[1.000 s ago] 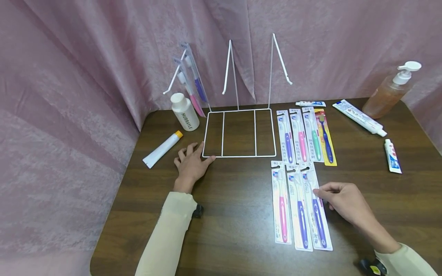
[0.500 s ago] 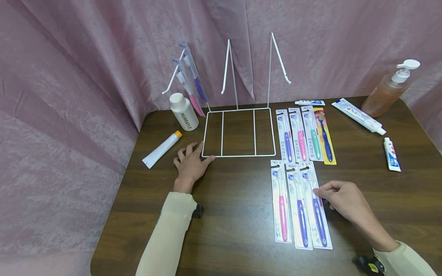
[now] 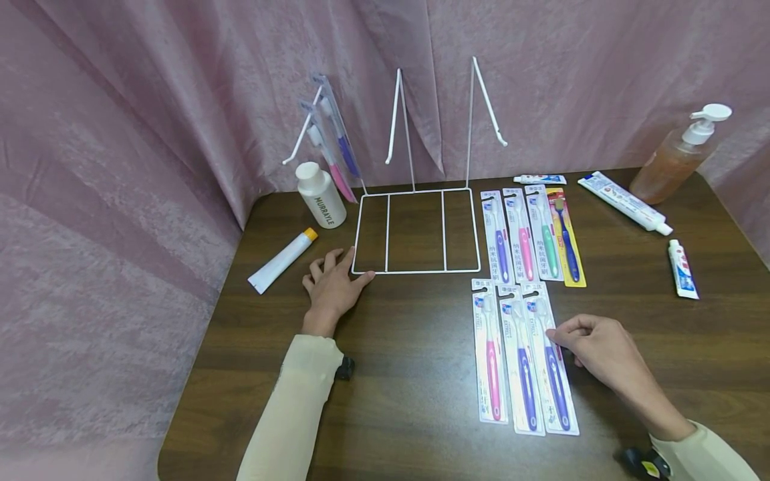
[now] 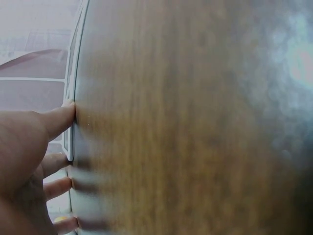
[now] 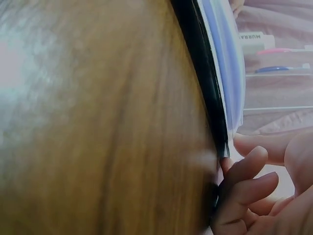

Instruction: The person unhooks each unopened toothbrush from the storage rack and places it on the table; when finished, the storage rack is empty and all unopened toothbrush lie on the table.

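Observation:
My left hand [image 3: 333, 287] rests with spread fingers at the near left corner of a white wire rack [image 3: 421, 272]. In the left wrist view the thumb [image 4: 61, 120] touches the rack's front bar. My right hand [image 3: 595, 354] pinches the right edge of a packaged purple toothbrush [image 3: 557, 387], which lies in the near row on the table. The right wrist view shows that package [image 5: 227, 63] edge-on, its near edge slightly above the wood, between thumb and index finger. Beside it lie another packaged purple toothbrush [image 3: 527, 391] and a pink one [image 3: 493, 381].
Several packaged toothbrushes [image 3: 526, 254] form a far row. Two packaged toothbrushes [image 3: 337, 167] hang on the rack's left hook. A white bottle [image 3: 325, 200] and white tube [image 3: 283, 260] stand and lie left; toothpaste tubes [image 3: 625, 204] and a pump bottle [image 3: 670, 167] are right.

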`<action>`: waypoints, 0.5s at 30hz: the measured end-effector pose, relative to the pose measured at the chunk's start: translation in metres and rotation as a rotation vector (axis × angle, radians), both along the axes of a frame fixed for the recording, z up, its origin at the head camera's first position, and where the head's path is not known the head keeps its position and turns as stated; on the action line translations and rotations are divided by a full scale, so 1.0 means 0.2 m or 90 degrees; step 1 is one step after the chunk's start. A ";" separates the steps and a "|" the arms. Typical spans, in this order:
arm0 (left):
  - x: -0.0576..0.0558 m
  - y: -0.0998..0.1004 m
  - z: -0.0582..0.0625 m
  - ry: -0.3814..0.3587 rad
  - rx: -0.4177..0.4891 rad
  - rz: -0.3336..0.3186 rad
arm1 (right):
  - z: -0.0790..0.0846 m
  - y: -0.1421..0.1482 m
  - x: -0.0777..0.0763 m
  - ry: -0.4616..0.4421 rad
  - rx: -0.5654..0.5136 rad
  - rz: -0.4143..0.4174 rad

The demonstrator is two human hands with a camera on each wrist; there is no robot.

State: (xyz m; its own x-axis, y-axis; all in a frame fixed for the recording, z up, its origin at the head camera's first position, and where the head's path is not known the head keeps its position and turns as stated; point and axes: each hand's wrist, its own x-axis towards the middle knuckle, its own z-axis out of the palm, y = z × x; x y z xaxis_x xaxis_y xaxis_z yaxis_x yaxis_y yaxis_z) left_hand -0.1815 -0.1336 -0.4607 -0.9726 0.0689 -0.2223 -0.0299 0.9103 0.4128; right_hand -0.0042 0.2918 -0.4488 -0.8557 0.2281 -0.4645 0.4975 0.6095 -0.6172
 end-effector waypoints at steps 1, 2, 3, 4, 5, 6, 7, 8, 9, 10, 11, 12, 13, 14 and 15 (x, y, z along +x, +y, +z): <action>0.00 0.00 0.00 0.001 -0.003 -0.001 | 0.00 0.00 0.00 0.000 0.002 0.001; 0.00 0.00 0.00 0.002 -0.003 -0.001 | 0.00 0.00 0.00 0.000 0.004 0.003; 0.00 0.00 0.00 0.003 -0.003 0.000 | 0.01 0.00 0.00 0.001 0.005 0.005; 0.00 0.00 0.00 0.003 0.001 0.001 | 0.01 0.00 0.00 0.002 0.006 0.007; 0.00 0.00 0.00 0.003 0.001 0.001 | 0.01 0.00 0.00 0.002 0.008 0.007; 0.00 0.00 0.00 0.003 0.002 0.001 | 0.01 0.00 0.00 0.003 0.010 0.007; 0.00 0.00 0.00 0.002 0.005 0.001 | 0.01 0.00 0.00 0.004 0.011 0.007; 0.00 0.00 0.00 0.001 0.008 0.003 | 0.01 0.00 0.00 0.004 0.013 0.008; 0.00 0.00 0.00 0.001 0.009 0.003 | 0.01 0.00 0.00 0.005 0.013 0.008; 0.00 0.00 0.00 0.000 0.009 0.003 | 0.01 0.00 0.00 0.005 0.014 0.009; 0.00 0.00 0.00 0.001 0.005 0.002 | 0.01 0.00 0.00 0.005 0.013 0.009; 0.00 0.00 0.00 0.000 0.005 0.001 | 0.01 0.00 0.00 0.006 0.014 0.009; 0.00 0.00 0.00 0.000 0.005 0.001 | 0.01 0.00 0.00 0.006 0.013 0.009; 0.00 0.00 0.00 0.001 0.001 0.000 | 0.01 0.00 0.00 0.006 0.013 0.008; 0.00 0.00 0.00 0.002 -0.003 -0.001 | 0.01 0.00 0.00 0.007 0.013 0.008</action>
State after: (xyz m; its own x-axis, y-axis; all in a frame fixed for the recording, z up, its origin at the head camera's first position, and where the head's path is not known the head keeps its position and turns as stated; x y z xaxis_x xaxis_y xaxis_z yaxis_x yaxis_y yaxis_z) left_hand -0.1808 -0.1334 -0.4605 -0.9730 0.0694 -0.2200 -0.0274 0.9120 0.4092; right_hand -0.0036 0.2910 -0.4467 -0.8633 0.2271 -0.4507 0.4834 0.6283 -0.6095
